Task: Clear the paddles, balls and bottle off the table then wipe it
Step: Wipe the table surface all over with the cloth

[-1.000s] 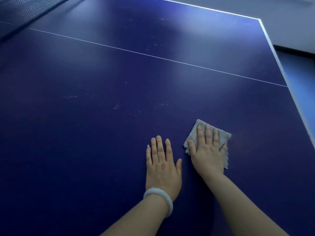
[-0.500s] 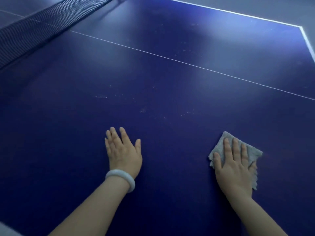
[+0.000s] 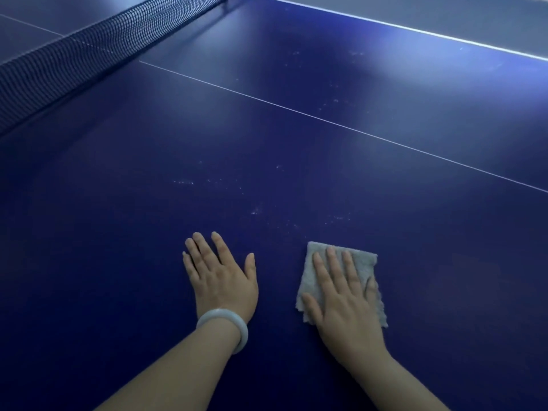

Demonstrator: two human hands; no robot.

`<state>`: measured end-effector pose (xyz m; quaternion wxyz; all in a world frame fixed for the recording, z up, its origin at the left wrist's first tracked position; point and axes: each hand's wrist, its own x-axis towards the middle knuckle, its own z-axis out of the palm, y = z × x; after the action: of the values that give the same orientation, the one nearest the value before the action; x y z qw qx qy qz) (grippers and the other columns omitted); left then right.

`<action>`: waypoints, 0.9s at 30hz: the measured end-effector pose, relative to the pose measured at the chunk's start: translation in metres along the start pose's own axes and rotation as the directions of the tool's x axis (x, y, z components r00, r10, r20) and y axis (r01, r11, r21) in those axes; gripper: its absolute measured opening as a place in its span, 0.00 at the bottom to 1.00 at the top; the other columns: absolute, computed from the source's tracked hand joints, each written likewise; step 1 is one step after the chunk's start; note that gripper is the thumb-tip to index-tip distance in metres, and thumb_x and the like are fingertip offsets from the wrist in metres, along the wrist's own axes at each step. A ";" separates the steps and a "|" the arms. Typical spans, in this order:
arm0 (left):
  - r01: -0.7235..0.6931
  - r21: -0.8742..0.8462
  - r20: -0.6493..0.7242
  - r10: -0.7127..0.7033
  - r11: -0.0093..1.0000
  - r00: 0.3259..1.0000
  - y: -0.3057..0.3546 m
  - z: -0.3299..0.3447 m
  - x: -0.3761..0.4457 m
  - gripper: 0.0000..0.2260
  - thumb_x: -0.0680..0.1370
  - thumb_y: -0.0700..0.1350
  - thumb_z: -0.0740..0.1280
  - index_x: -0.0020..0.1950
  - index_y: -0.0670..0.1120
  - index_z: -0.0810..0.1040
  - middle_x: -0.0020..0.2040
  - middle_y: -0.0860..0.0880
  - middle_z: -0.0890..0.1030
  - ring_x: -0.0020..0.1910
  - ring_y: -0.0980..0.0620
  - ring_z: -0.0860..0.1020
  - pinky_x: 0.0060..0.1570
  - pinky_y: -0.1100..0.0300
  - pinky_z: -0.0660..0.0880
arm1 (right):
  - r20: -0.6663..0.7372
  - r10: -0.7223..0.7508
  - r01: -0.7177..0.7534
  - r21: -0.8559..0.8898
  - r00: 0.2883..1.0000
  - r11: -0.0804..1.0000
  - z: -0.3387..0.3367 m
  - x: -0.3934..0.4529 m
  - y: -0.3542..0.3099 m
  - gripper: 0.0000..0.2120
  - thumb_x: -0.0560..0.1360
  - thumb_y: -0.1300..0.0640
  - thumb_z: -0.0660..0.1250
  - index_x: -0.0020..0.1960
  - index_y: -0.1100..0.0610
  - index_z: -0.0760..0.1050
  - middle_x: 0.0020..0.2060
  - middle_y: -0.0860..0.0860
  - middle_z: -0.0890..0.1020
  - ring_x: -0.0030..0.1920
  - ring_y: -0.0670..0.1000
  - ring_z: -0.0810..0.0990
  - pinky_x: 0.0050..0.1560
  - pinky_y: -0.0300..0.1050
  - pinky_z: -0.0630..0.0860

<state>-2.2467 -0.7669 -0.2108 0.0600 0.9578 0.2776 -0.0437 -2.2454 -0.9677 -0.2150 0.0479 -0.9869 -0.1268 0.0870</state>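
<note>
Seen from above the hands: one grey cloth point(image 3: 341, 280), folded to a rough rectangle with frayed lower edges, lying flat on a dark blue table tennis table point(image 3: 118, 232), near the table's near edge and right of the middle of the view. Pressed down under the right hand point(image 3: 345, 298), fingers straight and slightly spread across the fabric, thumb at the cloth's left border, nothing gripped. Left hand point(image 3: 221, 277) laid palm down on the bare surface just beside the cloth, apart from it, fingers straight and close together, thumb angled outward. One pale, smooth bangle point(image 3: 224, 324) circling the left wrist. Table surface glossy, catching soft light toward the far right corner, with faint whitish specks scattered beyond both hands. One thin white centre line point(image 3: 326, 120) running diagonally across the top; one broader white border line point(image 3: 415, 31) marking the far edge. One dark mesh net point(image 3: 89, 51) stretched across the far left corner of the view. No readable brand, label or writing anywhere on cloth, table or net.
</note>
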 end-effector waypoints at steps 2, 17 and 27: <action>0.006 -0.004 -0.010 -0.006 1.000 1.000 0.000 0.002 0.000 0.37 0.78 0.63 0.35 0.79 0.39 0.40 0.79 0.35 0.42 0.78 0.38 0.40 0.77 0.43 0.43 | -0.011 0.153 -0.153 -0.015 0.988 0.988 -0.005 0.017 0.037 0.33 0.76 0.33 0.31 0.77 0.43 0.30 0.78 0.45 0.34 0.77 0.51 0.31 0.74 0.65 0.42; 0.029 0.019 0.006 -0.029 0.999 1.000 0.001 0.001 0.001 0.40 0.73 0.63 0.27 0.79 0.40 0.38 0.78 0.35 0.40 0.78 0.38 0.38 0.77 0.44 0.41 | -0.016 -0.085 0.085 -0.034 0.996 0.996 -0.022 0.086 0.054 0.30 0.77 0.34 0.36 0.77 0.40 0.36 0.78 0.42 0.41 0.78 0.48 0.38 0.74 0.63 0.50; 0.033 0.026 0.006 -0.033 0.999 0.999 0.002 0.002 0.002 0.40 0.73 0.63 0.28 0.79 0.41 0.38 0.78 0.36 0.40 0.78 0.39 0.38 0.77 0.44 0.39 | 0.034 -0.100 0.098 0.059 0.994 0.993 -0.033 0.164 -0.001 0.30 0.80 0.36 0.42 0.79 0.43 0.38 0.78 0.44 0.38 0.78 0.50 0.35 0.74 0.66 0.39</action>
<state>-2.2442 -0.7679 -0.2124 0.0480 0.9536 0.2927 -0.0513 -2.0838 -0.9270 -0.2091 0.0780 -0.9759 -0.1740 0.1065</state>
